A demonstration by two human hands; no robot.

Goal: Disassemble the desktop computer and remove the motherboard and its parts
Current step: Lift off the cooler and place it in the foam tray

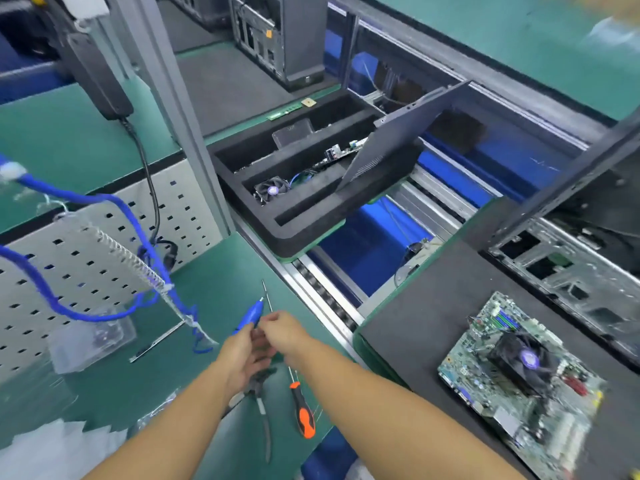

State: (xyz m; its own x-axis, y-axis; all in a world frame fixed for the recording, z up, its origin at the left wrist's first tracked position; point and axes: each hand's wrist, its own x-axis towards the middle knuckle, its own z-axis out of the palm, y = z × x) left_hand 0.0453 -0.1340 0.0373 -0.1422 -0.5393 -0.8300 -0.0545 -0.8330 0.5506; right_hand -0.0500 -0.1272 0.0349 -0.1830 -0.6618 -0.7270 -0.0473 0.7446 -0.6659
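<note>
A green motherboard (512, 386) with a black fan cooler (524, 358) lies on a black pad (426, 327) at the lower right. Behind it sits the opened metal computer case (568, 268). My left hand (242, 355) and my right hand (285, 332) meet over the green bench, left of the pad. The left hand's fingers curl around a blue electric screwdriver (251, 315) whose thin bit points away from me. The right hand's fingertips pinch at the same tool near its grip. What lies between the palms is hidden.
An orange-and-black screwdriver (302, 408) and pliers (258, 400) lie on the green mat below my hands. A black foam tray (294, 230) holding a fan and a board sits on the conveyor. A perforated panel (86, 258) with blue cables stands at left.
</note>
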